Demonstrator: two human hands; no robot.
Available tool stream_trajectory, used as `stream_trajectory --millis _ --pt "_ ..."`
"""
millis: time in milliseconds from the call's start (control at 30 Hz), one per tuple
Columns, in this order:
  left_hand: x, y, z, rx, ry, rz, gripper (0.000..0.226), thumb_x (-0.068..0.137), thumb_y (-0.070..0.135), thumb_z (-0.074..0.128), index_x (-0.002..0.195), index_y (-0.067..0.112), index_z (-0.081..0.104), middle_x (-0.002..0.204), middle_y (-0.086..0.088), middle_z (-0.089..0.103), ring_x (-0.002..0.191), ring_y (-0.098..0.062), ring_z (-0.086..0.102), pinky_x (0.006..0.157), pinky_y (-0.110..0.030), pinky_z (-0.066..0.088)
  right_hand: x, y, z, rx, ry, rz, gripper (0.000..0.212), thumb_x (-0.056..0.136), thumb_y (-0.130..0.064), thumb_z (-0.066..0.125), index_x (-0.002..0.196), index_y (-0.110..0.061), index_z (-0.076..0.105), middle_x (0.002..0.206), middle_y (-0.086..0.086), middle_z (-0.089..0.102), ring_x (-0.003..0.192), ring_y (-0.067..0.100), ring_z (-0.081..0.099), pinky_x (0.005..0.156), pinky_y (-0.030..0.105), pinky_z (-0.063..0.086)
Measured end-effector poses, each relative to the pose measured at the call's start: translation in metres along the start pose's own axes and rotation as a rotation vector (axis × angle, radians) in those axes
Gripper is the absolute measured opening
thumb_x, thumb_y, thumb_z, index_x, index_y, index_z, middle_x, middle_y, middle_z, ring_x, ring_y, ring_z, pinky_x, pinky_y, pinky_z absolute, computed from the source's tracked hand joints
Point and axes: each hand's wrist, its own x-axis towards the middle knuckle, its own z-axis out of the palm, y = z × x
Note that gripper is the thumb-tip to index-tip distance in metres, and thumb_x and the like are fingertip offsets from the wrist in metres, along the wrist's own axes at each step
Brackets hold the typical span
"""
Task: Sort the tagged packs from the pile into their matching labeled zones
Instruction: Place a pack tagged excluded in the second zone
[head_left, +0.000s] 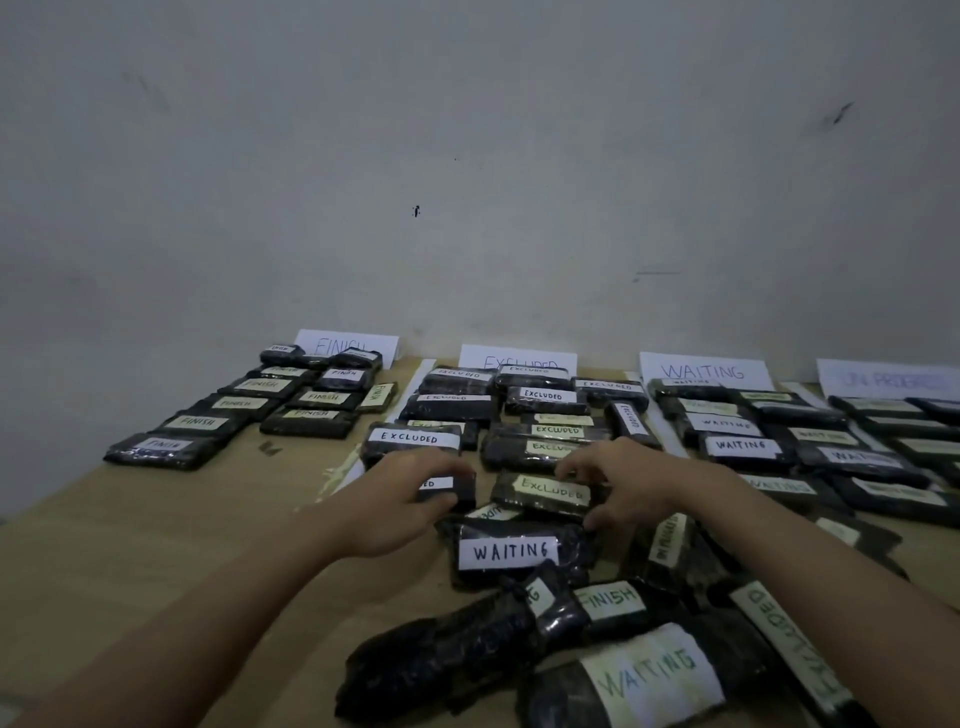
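Black wrapped packs with paper tags lie on a wooden table (218, 509). My left hand (400, 499) grips a pack (457, 486) whose tag ends in "ED", at the near edge of the EXCLUDED zone. My right hand (623, 480) holds the right end of a pack tagged EXCLUDED (545, 493), fingers curled over it. Just below them lies a pack tagged WAITING (511, 551), at the top of the unsorted pile (597, 649).
Four zone signs stand against the wall: FINISH (347, 344), EXCLUDED (519, 359), WAITING (704, 370) and IN PROGRESS (888, 379). Rows of sorted packs fill each zone, with white strips between them. The pile holds FINISH, WAITING and EXCLUDED tags.
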Motion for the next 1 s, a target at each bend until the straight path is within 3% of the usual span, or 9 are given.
stream_trajectory --millis 133,367,467,567,633,867,1000 --pt "0.007 -0.004 0.003 -0.044 0.025 0.016 0.031 0.093 0.015 0.051 0.123 0.019 0.055 0.116 0.013 0.055 0.105 0.003 0.047 0.081 0.004 0.031 -0.006 0.0 0.001 -0.006 -0.023 -0.022 0.057 0.077 -0.025 0.075 0.127 -0.03 0.049 0.128 -0.004 0.048 0.114 0.015 0.048 0.096 0.032 0.044" --pt "0.021 -0.008 0.013 -0.091 -0.001 0.003 0.031 0.094 0.016 0.049 0.124 0.018 0.054 0.119 0.007 0.058 0.109 -0.004 0.051 0.082 -0.003 0.036 -0.016 -0.001 -0.013 0.005 -0.168 -0.027 0.049 0.073 -0.028 0.077 0.116 -0.035 0.057 0.114 -0.01 0.056 0.105 0.012 0.054 0.089 0.032 0.049" --pt "0.026 -0.01 0.016 -0.087 0.011 -0.007 0.029 0.093 0.017 0.05 0.122 0.017 0.055 0.116 0.006 0.059 0.105 -0.004 0.052 0.081 -0.005 0.037 -0.009 0.006 -0.017 0.036 -0.043 -0.005 0.046 0.075 -0.026 0.075 0.116 -0.033 0.056 0.116 -0.007 0.055 0.108 0.013 0.053 0.091 0.03 0.048" --pt "0.028 -0.012 0.017 -0.06 0.007 0.006 0.025 0.09 0.017 0.056 0.114 0.016 0.06 0.108 0.004 0.064 0.1 -0.006 0.057 0.086 -0.019 0.045 0.002 0.016 -0.008 0.063 0.138 0.014 0.046 0.077 -0.026 0.073 0.12 -0.03 0.054 0.126 -0.003 0.052 0.115 0.014 0.051 0.097 0.03 0.045" --pt "0.029 -0.013 0.017 -0.048 0.004 0.024 0.023 0.088 0.019 0.059 0.111 0.016 0.063 0.104 0.004 0.066 0.096 -0.005 0.058 0.084 -0.018 0.046 0.008 0.02 0.0 0.042 0.217 0.006 0.045 0.079 -0.026 0.071 0.121 -0.029 0.053 0.127 -0.004 0.048 0.116 0.012 0.047 0.099 0.029 0.042" --pt "0.029 -0.022 0.015 -0.056 0.011 0.04 0.02 0.088 0.014 0.058 0.107 0.018 0.065 0.101 0.01 0.064 0.085 0.011 0.052 0.074 -0.001 0.037 0.014 0.01 0.011 -0.06 0.286 -0.094 0.039 0.085 -0.023 0.064 0.122 -0.03 0.055 0.13 -0.008 0.041 0.126 0.01 0.033 0.104 0.031 0.034" --pt "0.028 -0.022 0.014 -0.071 0.024 0.028 0.021 0.089 0.013 0.057 0.107 0.018 0.066 0.102 0.01 0.064 0.089 0.006 0.053 0.078 -0.004 0.04 0.021 -0.023 0.016 -0.06 0.226 -0.293 0.035 0.088 -0.021 0.06 0.122 -0.028 0.058 0.126 -0.012 0.051 0.118 0.007 0.036 0.102 0.027 0.033"
